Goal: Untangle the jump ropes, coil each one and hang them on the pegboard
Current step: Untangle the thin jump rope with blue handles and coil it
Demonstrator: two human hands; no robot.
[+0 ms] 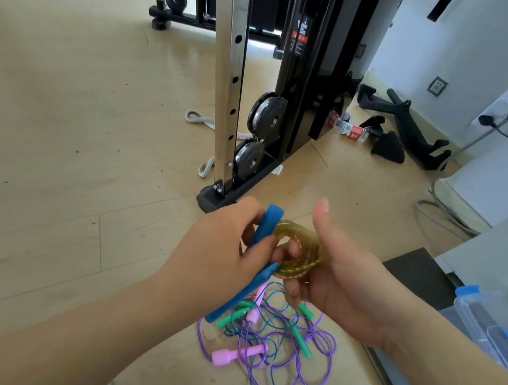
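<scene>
Over pale wood floor (61, 136) by a gym rack (230, 61), both hands (223, 252) (347, 283) grip coiled rope (299, 252).

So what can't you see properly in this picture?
Head view:
- Pegboard: nowhere in frame.
- Yellow rope coil: part is covered by the right hand that holds it.
- Blue handles: their middles are hidden under the left hand gripping them.
- Tangle on the floor: its top sits behind both hands, so the rope count is unclear.
- Clear box: cut off by the right edge.
- Bottle label: too small to read.
</scene>
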